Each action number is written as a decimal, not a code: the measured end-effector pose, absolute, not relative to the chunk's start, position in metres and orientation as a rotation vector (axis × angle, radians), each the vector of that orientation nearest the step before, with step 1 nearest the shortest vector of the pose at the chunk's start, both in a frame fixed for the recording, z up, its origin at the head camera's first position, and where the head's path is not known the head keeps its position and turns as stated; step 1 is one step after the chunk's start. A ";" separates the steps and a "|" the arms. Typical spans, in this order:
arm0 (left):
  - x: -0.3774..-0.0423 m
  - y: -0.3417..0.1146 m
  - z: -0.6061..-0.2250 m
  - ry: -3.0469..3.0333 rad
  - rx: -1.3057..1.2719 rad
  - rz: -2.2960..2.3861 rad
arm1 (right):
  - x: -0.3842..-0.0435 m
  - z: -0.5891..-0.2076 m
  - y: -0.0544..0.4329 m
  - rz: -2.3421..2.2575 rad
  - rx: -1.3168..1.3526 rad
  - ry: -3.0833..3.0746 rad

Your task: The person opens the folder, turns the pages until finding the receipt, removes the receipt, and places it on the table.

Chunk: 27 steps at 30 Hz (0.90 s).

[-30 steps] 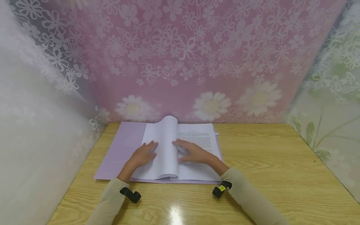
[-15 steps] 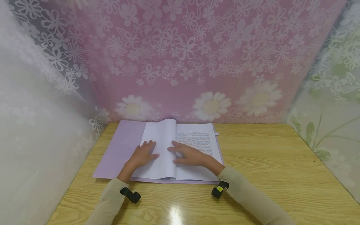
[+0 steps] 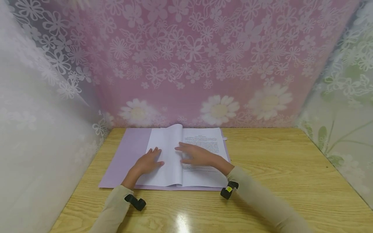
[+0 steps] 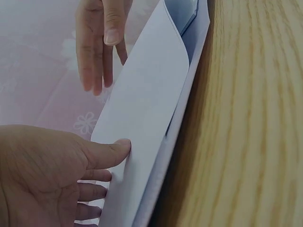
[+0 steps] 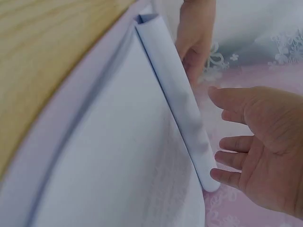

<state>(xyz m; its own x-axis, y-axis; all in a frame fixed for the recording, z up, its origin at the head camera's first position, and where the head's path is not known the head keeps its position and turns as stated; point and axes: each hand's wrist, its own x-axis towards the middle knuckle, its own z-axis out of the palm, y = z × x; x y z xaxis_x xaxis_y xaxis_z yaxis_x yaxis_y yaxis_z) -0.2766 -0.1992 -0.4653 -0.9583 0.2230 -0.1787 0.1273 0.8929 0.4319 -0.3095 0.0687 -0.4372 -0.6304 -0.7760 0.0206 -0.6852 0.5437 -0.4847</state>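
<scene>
A lilac folder lies spread on the table, a stack of white paper inside it. Several sheets are turned over to the left, their bend standing up as a rounded roll along the middle. On these turned sheets rests my left hand, fingers spread and thumb flat on the paper. My right hand is over the printed page, with its fingertips at the bend. In the right wrist view the fingers of that hand are extended and grip nothing.
The folder lies on a wood-grain table, its far edge close to a pink flowered backdrop. Pale patterned sheets hang on the left and right. A small white tab sticks out at the folder's right side.
The bend in the turned sheets has sunk lower and flatter than a second ago. My right hand has shifted slightly left and then a little away from me; my left hand has hardly moved.
</scene>
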 end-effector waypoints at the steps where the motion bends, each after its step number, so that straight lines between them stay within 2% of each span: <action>1: -0.277 -0.200 -0.465 2.833 0.265 0.625 | -0.313 -0.435 0.072 -0.693 -1.219 2.592; 10: -0.276 -0.200 -0.465 2.836 0.275 0.629 | -0.356 -0.425 0.115 -0.830 -0.996 2.697; 16: -0.273 -0.199 -0.462 2.836 0.258 0.627 | -0.385 -0.437 0.152 -0.996 -0.771 2.775; 20: -0.272 -0.198 -0.461 2.835 0.251 0.641 | -0.395 -0.448 0.171 -1.070 -0.625 2.807; 27: -0.272 -0.198 -0.461 2.841 0.253 0.640 | -0.405 -0.467 0.191 -1.067 -0.531 2.843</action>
<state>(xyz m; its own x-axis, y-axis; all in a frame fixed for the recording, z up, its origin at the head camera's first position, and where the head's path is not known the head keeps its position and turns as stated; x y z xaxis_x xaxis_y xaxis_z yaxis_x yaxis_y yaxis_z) -0.2716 -0.1981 -0.4605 -0.9615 0.2136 -0.1730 0.1188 0.8906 0.4391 -0.4047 0.1910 -0.4672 -0.9389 -0.3381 0.0644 -0.2970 0.7014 -0.6479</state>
